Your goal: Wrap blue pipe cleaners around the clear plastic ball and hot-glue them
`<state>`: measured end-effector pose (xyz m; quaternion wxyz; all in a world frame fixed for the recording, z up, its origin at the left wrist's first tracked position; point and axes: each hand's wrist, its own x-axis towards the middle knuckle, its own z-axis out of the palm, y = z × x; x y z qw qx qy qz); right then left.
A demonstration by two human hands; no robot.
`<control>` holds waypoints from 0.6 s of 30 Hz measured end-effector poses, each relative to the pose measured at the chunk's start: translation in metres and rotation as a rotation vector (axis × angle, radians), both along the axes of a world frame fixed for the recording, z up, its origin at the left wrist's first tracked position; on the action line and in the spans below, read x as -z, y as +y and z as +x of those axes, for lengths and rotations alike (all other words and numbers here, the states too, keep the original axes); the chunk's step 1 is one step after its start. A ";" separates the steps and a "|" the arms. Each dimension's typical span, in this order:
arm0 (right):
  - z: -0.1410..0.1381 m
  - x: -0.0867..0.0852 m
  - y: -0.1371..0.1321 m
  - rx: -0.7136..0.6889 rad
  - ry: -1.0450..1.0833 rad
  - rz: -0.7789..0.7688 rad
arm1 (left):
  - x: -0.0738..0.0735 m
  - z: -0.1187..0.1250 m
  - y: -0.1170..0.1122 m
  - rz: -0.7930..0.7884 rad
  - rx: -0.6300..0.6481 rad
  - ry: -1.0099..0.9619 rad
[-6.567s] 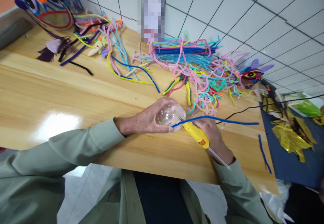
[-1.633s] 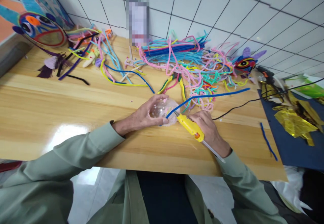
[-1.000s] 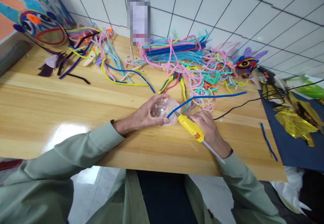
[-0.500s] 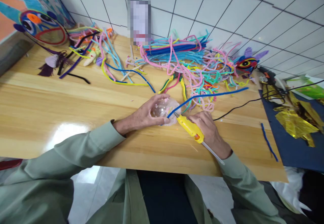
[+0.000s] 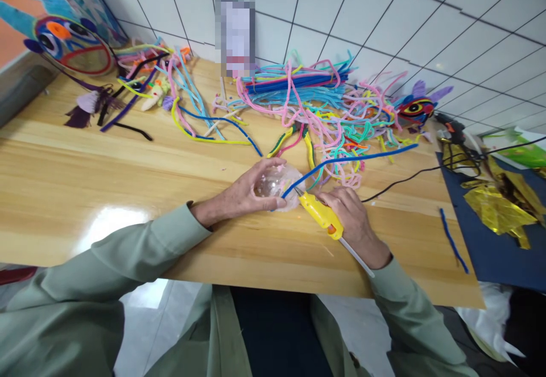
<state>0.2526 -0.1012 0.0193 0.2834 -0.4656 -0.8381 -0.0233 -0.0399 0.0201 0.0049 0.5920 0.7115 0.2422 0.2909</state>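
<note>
My left hand is wrapped round a clear, rounded plastic piece low over the table. A long blue pipe cleaner lies across its right side, one end near my left thumb and the other reaching out to the right. In my right hand is a yellow hot glue gun, with a pale glue stick poking out of its back. Its metal nozzle is close to the pipe cleaner where that meets the clear piece; whether they touch I cannot tell.
Yellow-handled pliers lie just beyond my hands. Tangled and bundled pipe cleaners line the wall. Decorated masks stand at the far left and right. A black cord crosses the right side, near gold foil.
Both hands hold nearly the same places. The pipe cleaner's free end and the back of the glue gun have shifted very slightly.
</note>
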 end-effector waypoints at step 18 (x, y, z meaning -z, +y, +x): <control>0.003 0.005 0.000 0.042 0.040 -0.020 | 0.000 0.000 0.000 0.055 0.006 0.002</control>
